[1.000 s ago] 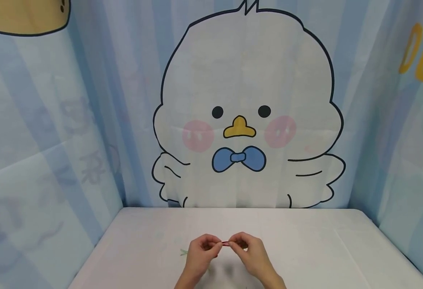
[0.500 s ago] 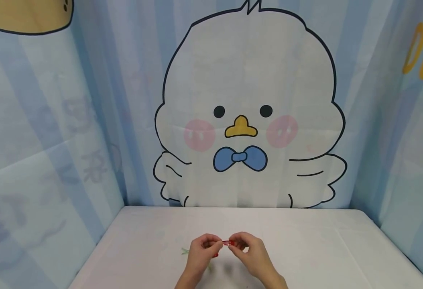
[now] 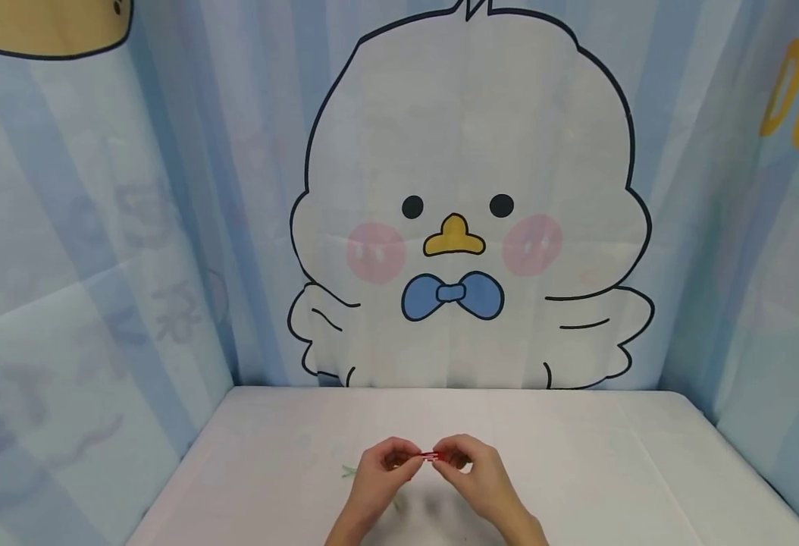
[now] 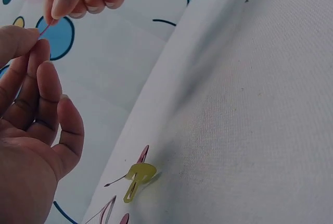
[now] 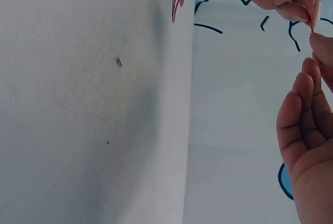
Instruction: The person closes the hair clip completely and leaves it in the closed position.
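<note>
A small red snap hair clip (image 3: pixel 431 456) is stretched between both hands above the table, its slotted middle showing in the head view. My left hand (image 3: pixel 382 474) pinches its left end between thumb and index finger. The right hand (image 3: pixel 479 476) pinches the other end in the same way, the two sets of fingertips a short gap apart. Only a thin red edge of the clip shows in each wrist view; the fingers cover the rest.
On the white table (image 3: pixel 577 470), partly behind the left hand, lies a green clip (image 3: pixel 349 471). In the left wrist view a yellow clip (image 4: pixel 140 172) lies among several reddish ones, one a pink clip (image 4: pixel 143 153). A printed curtain (image 3: pixel 468 152) stands behind the table.
The fingers have shifted on the red hair clip, and more of it shows at the right hand's fingertips than a second ago. Both hands stay in nearly the same place.
</note>
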Tool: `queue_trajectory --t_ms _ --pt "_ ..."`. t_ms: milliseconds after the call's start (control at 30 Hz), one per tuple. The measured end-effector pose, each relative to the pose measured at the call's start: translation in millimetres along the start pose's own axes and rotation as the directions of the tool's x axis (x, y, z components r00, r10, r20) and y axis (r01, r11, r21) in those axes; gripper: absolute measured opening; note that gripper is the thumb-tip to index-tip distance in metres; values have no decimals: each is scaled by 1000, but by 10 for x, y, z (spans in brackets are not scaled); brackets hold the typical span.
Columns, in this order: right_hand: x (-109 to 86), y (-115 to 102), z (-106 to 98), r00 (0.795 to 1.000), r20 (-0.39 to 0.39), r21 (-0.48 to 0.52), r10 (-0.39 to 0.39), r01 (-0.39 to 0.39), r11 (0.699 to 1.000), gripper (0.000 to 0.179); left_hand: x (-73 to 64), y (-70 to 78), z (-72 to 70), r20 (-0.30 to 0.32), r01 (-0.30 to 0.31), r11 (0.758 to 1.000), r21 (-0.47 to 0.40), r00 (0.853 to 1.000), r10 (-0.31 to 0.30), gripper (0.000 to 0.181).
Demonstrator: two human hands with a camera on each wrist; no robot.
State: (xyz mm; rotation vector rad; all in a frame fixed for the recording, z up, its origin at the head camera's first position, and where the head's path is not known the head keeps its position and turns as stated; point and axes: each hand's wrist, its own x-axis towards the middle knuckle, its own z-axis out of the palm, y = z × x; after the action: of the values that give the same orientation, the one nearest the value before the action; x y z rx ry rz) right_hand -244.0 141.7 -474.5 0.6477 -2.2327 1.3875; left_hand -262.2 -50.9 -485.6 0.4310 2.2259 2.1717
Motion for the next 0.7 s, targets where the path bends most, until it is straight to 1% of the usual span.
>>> queue_trajectory --t_ms 100,167,300,467,600,700 --pt "15 -11 -11 1000 1 -5 -21 21 1000 18 5 37 2 7 -36 999 24 999 36 18" --pt "16 -17 -14 999 -2 -11 -45 45 999 18 4 56 2 9 -47 998 34 999 47 19" --pt "7 -12 -36 999 21 -30 -49 49 998 17 -12 64 -6 18 -34 998 58 999 33 18" --pt "10 38 -132 998 69 -49 5 -2 999 15 -40 61 -55 28 -6 992 125 1000 2 17" --pt "45 112 -271 997 59 -78 56 -52 996 17 -48 55 -131 19 3 986 169 1000 -7 19" --pt "70 174 -388 992 42 -92 118 -113 989 17 -44 39 -196 7 18 982 189 1000 -20 20"
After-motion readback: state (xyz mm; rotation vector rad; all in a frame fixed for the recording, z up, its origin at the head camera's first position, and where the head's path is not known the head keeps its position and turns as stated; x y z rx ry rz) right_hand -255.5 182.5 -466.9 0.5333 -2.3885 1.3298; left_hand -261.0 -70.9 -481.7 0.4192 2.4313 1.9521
